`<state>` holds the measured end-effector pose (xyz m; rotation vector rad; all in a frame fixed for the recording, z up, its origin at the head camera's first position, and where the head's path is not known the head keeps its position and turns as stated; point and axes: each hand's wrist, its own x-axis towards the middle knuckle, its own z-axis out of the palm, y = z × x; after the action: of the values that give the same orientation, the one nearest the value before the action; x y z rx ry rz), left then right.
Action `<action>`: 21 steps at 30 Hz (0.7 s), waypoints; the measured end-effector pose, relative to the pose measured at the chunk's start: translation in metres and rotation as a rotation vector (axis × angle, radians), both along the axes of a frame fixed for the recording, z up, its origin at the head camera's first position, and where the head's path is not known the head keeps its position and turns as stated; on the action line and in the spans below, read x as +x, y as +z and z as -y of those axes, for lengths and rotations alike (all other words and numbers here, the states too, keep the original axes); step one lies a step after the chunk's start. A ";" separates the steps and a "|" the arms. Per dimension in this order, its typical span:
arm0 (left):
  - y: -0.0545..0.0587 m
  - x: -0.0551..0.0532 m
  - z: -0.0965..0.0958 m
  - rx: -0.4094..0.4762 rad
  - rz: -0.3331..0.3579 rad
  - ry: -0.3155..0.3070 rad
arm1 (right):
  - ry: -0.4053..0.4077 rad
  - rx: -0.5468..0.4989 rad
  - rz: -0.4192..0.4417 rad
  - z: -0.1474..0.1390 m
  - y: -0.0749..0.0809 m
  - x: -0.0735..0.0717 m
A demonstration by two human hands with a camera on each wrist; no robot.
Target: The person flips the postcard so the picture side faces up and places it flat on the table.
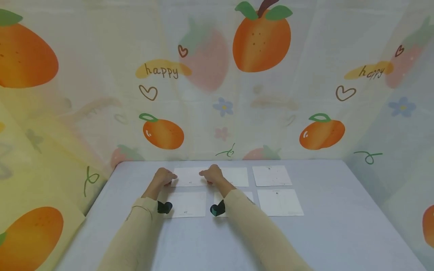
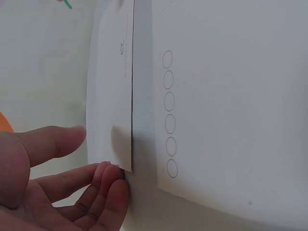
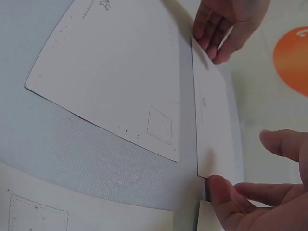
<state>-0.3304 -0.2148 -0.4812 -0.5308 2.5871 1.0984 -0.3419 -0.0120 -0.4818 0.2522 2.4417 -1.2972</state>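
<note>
At the back left of the table lies a white postcard (image 1: 188, 176) between my two hands. My left hand (image 1: 163, 177) touches its left edge with the fingertips; the thumb (image 2: 62, 143) stands apart from the card. At the opposite edge, my right hand (image 1: 213, 174) rests its fingertips, the thumb likewise raised. Nearer to me is another postcard (image 1: 188, 203); the left wrist view shows a column of small printed ovals (image 2: 169, 101) on it, and the right wrist view a printed stamp box (image 3: 159, 125). My right forearm covers part of the front middle postcard (image 1: 249, 195).
More postcards lie in the two rows: back middle (image 1: 239, 177), back right (image 1: 272, 175) and front right (image 1: 280, 202). A pale cloth covers the table (image 1: 217, 248). A fruit-printed curtain (image 1: 257, 131) hangs along the back and sides. Dark straps (image 1: 217, 208) sit at the wrists.
</note>
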 end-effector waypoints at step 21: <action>-0.008 0.002 0.009 0.146 -0.056 0.027 | -0.155 -0.182 -0.004 -0.005 -0.005 0.001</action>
<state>-0.3285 -0.2235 -0.4890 -0.5090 2.5271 1.3171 -0.3413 -0.0074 -0.4864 0.3969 2.3269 -1.5754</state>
